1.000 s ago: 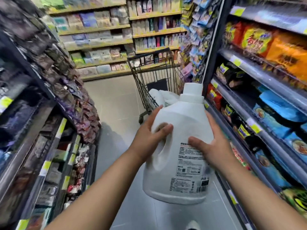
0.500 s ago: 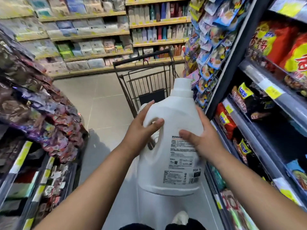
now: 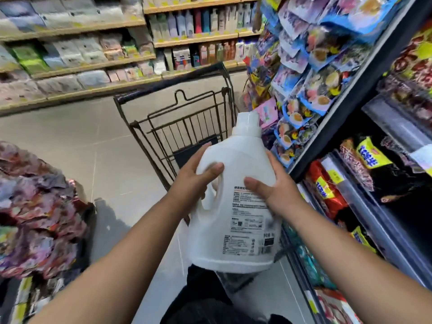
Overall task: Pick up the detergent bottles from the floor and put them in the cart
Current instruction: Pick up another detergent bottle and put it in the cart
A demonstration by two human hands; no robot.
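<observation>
A large white detergent bottle (image 3: 236, 239) with a printed back label is held upright in front of me, off the floor. My left hand (image 3: 195, 180) grips its handle side and my right hand (image 3: 272, 188) presses on its right shoulder. Just beyond the bottle stands the black wire shopping cart (image 3: 187, 122), its near end facing me. The bottle hides most of the cart's basket, so I cannot see what lies inside.
Snack shelves (image 3: 364, 174) close in on the right, with hanging packets (image 3: 311, 73) beside the cart. A rack of packets (image 3: 35, 206) juts out on the left. Grey floor (image 3: 70, 141) runs ahead to a far shelf wall (image 3: 93, 54). My dark trouser legs (image 3: 210, 300) show below.
I have walked closer to the cart, which now looms larger right behind the bottle. Both hands keep the same hold on the bottle.
</observation>
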